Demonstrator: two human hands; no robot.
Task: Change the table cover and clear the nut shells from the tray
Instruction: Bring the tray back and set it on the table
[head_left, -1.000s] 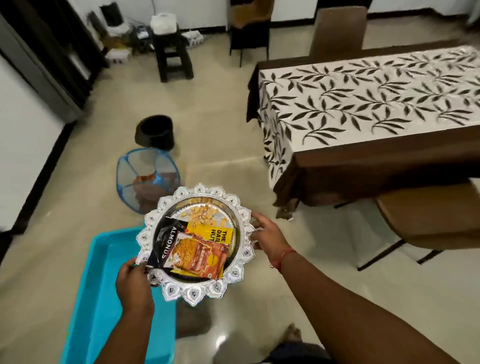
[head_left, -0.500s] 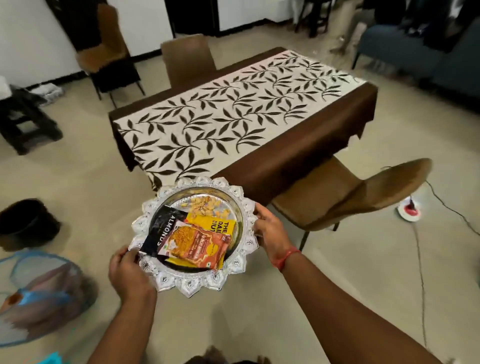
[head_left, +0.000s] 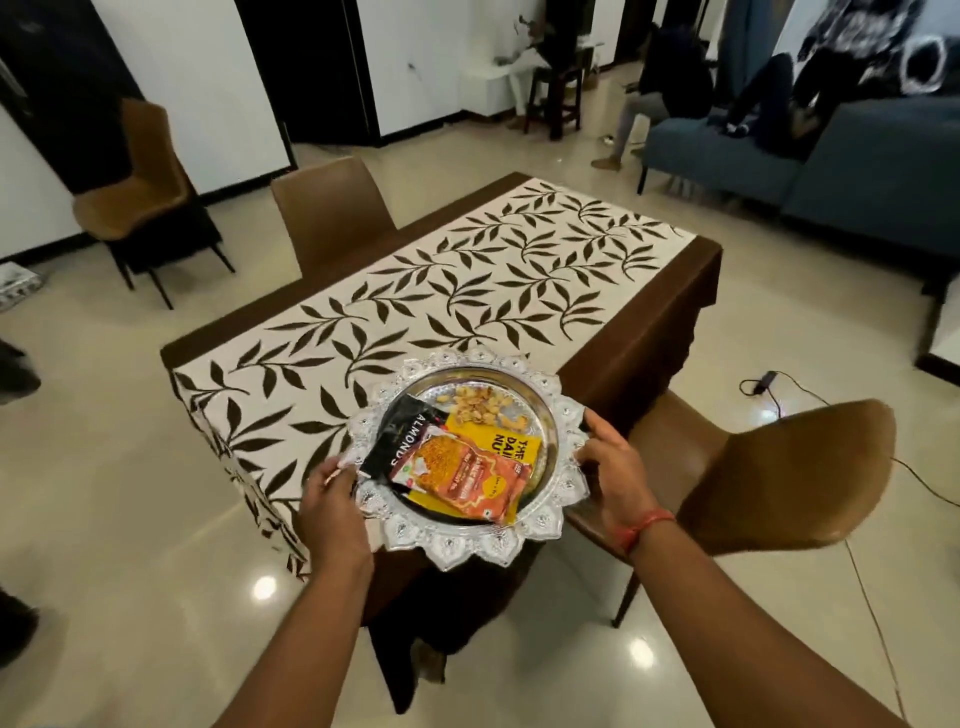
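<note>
I carry a round silver tray (head_left: 563, 483) with a scalloped rim, held level over the near corner of the table. My left hand (head_left: 332, 499) grips its left rim and my right hand (head_left: 608, 457) grips its right rim. On the tray lie a black almonds packet (head_left: 400, 439), a yellow nuts packet (head_left: 506, 447), an orange snack packet (head_left: 467, 480) and a small heap of nut shells (head_left: 480, 405) at the far side. The table wears a white cover with dark leaf print (head_left: 467, 291) over a brown cloth (head_left: 644, 338).
A brown chair (head_left: 779, 478) stands to the right of the tray, another (head_left: 332, 208) at the table's far side, a third (head_left: 140, 192) by the left wall. A blue sofa (head_left: 831, 171) with a person on it fills the right back. A cable (head_left: 779, 395) lies on the floor.
My view has swung right and toward the table. The tray, earlier over the floor near the blue tub and bins, is now above the table's near corner, still held by both hands.
</note>
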